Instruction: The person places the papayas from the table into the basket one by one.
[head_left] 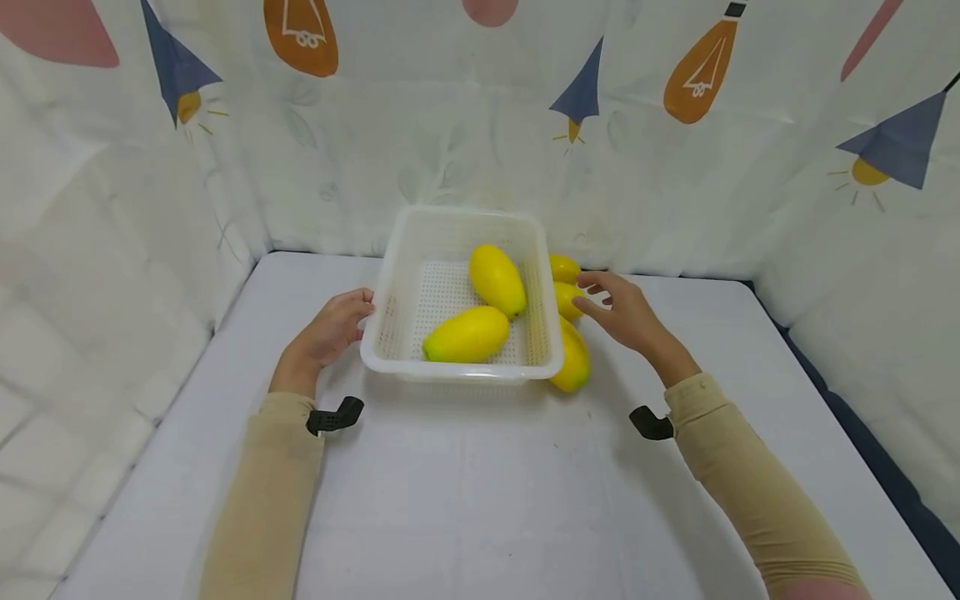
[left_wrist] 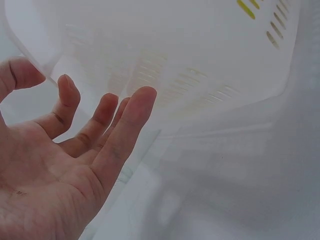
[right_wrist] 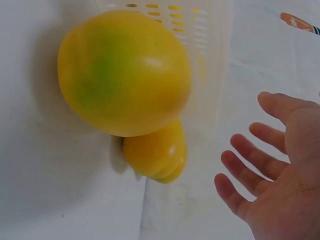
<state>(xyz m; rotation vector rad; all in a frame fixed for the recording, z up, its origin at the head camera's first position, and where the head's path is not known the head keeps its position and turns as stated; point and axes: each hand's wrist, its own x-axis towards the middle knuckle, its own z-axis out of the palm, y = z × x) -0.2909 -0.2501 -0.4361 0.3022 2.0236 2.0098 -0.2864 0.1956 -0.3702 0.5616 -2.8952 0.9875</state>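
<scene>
A white plastic basket [head_left: 461,372] with slotted walls holds two yellow mangoes, one mango [head_left: 497,280] toward the back and another mango [head_left: 467,335] nearer the front. At its left rim, my left hand [head_left: 335,327] pinches the edge between thumb and forefinger; the other fingers [left_wrist: 127,125] extend loosely beside the wall. Along the basket's right side lie more mangoes: a front one [head_left: 572,358] with a greenish tip, a middle one [head_left: 567,301] and a back one [head_left: 563,268]. My right hand [head_left: 626,312] hovers beside these, fingers spread and slightly bent, apart from them in the right wrist view.
A white cloth covers the table [head_left: 480,492]. Behind it hangs a pale curtain [head_left: 450,125] printed with lamps and bulbs, which also runs down both sides. Each sleeved wrist carries a black mount, one on the left [head_left: 335,415] and one on the right [head_left: 651,423].
</scene>
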